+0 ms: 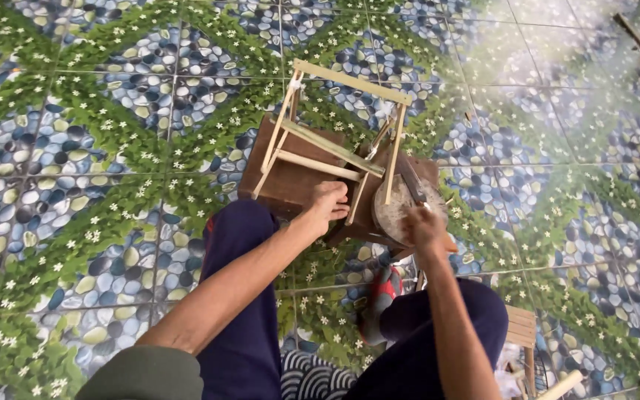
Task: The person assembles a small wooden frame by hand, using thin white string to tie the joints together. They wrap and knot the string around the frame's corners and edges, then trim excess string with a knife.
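Bamboo frame point(338, 137) sits on a dark wooden block point(279, 178) on the tiled floor point(75, 185). L hand point(327, 207) rests on the block, fingers w/ loose grip on a frame stick. R hand point(424, 226) clenched on a blade handle point(411, 181) over a round stump point(398, 211). Risk: blade could slip toward L hand, close by. Frame leans near block edge, may tip. Open floor to the left; clutter at right.

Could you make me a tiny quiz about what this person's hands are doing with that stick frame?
1. True or false: the left hand rests on the bamboo frame.
2. What does the frame stand on? A) brown wooden block B) a chair C) bare grass
3. What is the right hand gripping?

Key: 1 true. 2 A, the brown wooden block. 3 A dark-handled tool, seemingly a knife, over the round chopping block.
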